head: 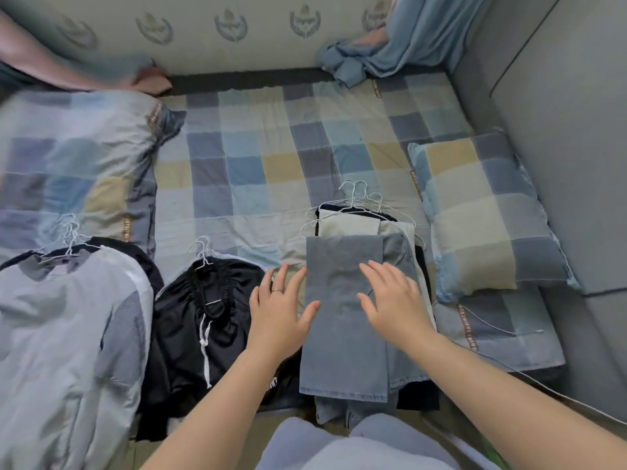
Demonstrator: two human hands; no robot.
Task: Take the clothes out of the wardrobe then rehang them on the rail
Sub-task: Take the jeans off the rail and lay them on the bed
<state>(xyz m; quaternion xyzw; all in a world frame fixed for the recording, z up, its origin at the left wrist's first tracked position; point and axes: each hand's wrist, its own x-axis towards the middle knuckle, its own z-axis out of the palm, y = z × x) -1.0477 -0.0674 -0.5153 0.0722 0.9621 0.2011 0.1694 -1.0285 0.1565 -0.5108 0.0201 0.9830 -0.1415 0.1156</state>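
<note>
- The right hand lies flat on the folded grey-blue trousers, fingers straight and spread, gripping nothing.
- The left hand is likewise open. It sits at the trousers' left edge with its thumb on the cloth, and its fingers reach toward the black shorts just beside.
- The trousers top a stack of clothes lying on the bed, with a beige garment beneath them. A cluster of wire hangers pokes out at the far end.
- The trousers look like soft, denim-like cloth, limp rather than stiff. They are probably moderately heavy and likely to slide off a thin wire bar if tipped.
- The best hold is probably the hanger hooks, pinched together, with the other hand under the fold to carry the weight. The thin hooks may tangle.
- The shorts and a pale grey jacket pile further left each have their own hangers.
- A pillow lies to the right of the stack.
- Neither wardrobe nor rail is in view.
</note>
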